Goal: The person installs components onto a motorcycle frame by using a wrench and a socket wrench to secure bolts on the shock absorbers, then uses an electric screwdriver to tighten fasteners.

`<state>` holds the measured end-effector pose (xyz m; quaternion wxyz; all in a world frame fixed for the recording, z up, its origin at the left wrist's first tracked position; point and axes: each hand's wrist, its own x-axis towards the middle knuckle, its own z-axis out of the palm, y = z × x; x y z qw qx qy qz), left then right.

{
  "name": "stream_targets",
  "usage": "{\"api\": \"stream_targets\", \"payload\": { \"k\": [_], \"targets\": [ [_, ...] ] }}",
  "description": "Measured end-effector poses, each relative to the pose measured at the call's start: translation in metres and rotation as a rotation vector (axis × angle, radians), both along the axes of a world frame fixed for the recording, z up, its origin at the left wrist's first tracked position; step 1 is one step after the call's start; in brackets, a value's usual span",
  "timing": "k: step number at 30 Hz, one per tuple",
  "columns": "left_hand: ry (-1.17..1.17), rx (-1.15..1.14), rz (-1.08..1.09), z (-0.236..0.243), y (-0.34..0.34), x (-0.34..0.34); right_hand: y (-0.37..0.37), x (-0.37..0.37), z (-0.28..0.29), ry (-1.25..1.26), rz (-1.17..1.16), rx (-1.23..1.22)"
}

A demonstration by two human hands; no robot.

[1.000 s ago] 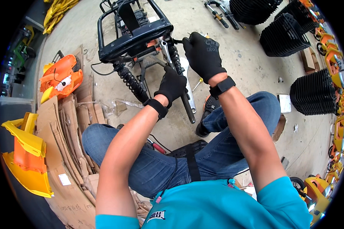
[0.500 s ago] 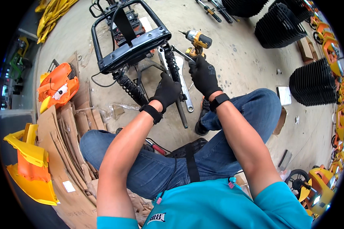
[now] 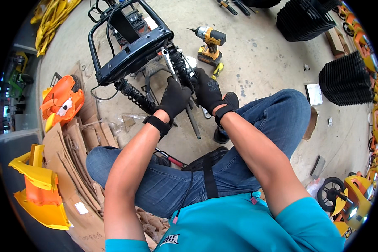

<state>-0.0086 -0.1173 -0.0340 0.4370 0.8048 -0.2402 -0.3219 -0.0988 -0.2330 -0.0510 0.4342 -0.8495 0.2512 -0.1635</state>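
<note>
A black metal vehicle frame [image 3: 134,56] stands ahead of me, with a coil-spring shock absorber [image 3: 135,97] on its left side and a second shock absorber [image 3: 179,63] on its right. My left hand [image 3: 174,100], in a black glove, is closed around a silver wrench [image 3: 168,61] whose head reaches up along the right shock absorber. My right hand [image 3: 208,90], also gloved, is closed at that shock absorber's lower end; what its fingers hold is hidden. Below the hands, a dark bar [image 3: 193,123] slants down, and the ring end of another wrench [image 3: 206,112] shows.
A yellow-black cordless impact driver [image 3: 211,44] stands beyond my right hand, beside a yellow-handled tool [image 3: 217,70]. Cardboard [image 3: 67,164] and orange bodywork [image 3: 63,101] lie left. Stacked black baskets [image 3: 346,80] stand right. A red-handled tool [image 3: 175,161] lies by my legs.
My right hand has moved left and down, from beside the impact driver to the shock absorber's lower end. The left hand stays around the wrench. The view has shifted slightly.
</note>
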Motion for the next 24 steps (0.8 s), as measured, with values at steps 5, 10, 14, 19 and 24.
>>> {"api": "stream_targets", "payload": {
  "k": [5, 10, 14, 19, 24],
  "targets": [
    [0.012, -0.048, 0.007, -0.008, 0.004, 0.004, -0.004, 0.006, -0.008, 0.218, 0.082, -0.034],
    [0.190, -0.079, 0.037, 0.031, 0.000, -0.008, -0.009, -0.003, -0.019, -0.010, -0.095, -0.087],
    [0.283, -0.124, 0.023, 0.046, 0.000, -0.009, -0.007, -0.003, -0.016, -0.053, -0.050, -0.123],
    [0.375, -0.133, 0.007, 0.056, 0.001, -0.003, -0.007, -0.001, 0.002, 0.037, -0.002, -0.093],
    [0.414, -0.080, -0.039, 0.066, 0.001, 0.001, -0.005, 0.002, -0.002, 0.028, -0.039, -0.132]
  ]
}}
